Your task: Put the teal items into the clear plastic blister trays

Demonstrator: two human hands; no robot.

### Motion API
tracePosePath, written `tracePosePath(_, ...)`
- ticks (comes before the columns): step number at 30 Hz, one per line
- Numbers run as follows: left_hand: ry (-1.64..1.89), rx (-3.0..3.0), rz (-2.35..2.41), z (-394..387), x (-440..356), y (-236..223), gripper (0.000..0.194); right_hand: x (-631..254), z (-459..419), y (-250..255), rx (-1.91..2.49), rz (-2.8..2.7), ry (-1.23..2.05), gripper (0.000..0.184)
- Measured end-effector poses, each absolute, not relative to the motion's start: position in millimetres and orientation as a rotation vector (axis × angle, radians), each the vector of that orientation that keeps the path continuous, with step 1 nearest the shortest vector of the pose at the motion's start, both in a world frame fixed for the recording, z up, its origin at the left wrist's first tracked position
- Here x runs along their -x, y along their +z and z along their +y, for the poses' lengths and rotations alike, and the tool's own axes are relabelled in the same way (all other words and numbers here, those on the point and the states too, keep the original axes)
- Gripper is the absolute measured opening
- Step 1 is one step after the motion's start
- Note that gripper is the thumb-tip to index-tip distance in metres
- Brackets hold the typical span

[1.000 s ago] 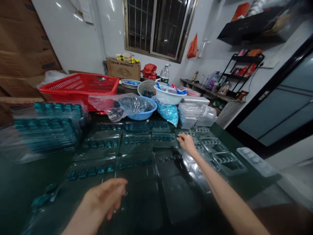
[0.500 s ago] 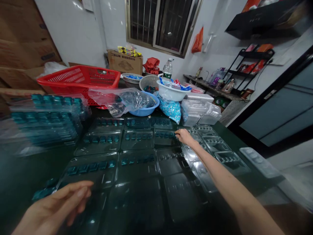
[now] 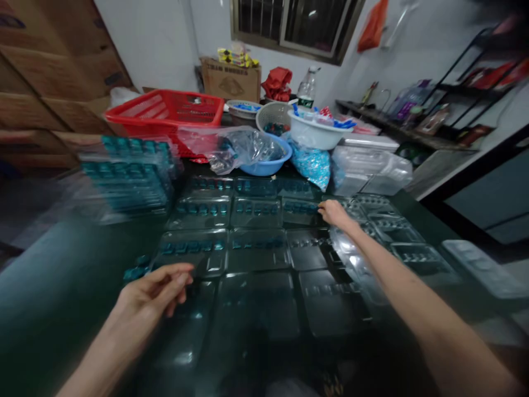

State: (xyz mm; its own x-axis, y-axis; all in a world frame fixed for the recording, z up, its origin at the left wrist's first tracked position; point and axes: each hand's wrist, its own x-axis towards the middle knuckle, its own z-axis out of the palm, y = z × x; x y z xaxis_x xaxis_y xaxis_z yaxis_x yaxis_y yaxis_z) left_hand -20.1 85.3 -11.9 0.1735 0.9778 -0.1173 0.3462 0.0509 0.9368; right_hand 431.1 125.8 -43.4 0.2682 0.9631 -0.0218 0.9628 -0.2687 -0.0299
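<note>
My right hand reaches far over the table, its fingers pinched at the right end of a clear tray's row of teal pieces. A teal piece shows at the fingertips, partly hidden by them. My left hand hovers over the near left, thumb against the curled fingers; whatever is inside them, if anything, is hidden. Beside it lies a small heap of loose teal pieces. Clear plastic trays cover the table in rows. Those at the back and left carry teal pieces; several at the right show bare moulded slots.
Stacked trays with teal pieces stand at the left. Behind are a red basket, a blue basin, a white basin, a blue patterned bag and stacked clear packaging. A moulded tray lies at the right edge.
The view has turned left and down, so everything appears shifted right. My right hand stays at the same tray end. My left hand keeps its curled shape near the loose teal pieces.
</note>
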Motion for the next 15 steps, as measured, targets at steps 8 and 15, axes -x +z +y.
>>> tracePosePath(8, 0.768, -1.625, 1.367, 53, 12, -3, 0.023, -406, 101, -17, 2.317, -1.750, -0.077, 0.047)
tracePosePath(15, 0.421, -2.205, 0.898, 10, -49, -10, 0.025, -306, 22, -7, 1.755, -1.924, 0.254, 0.022)
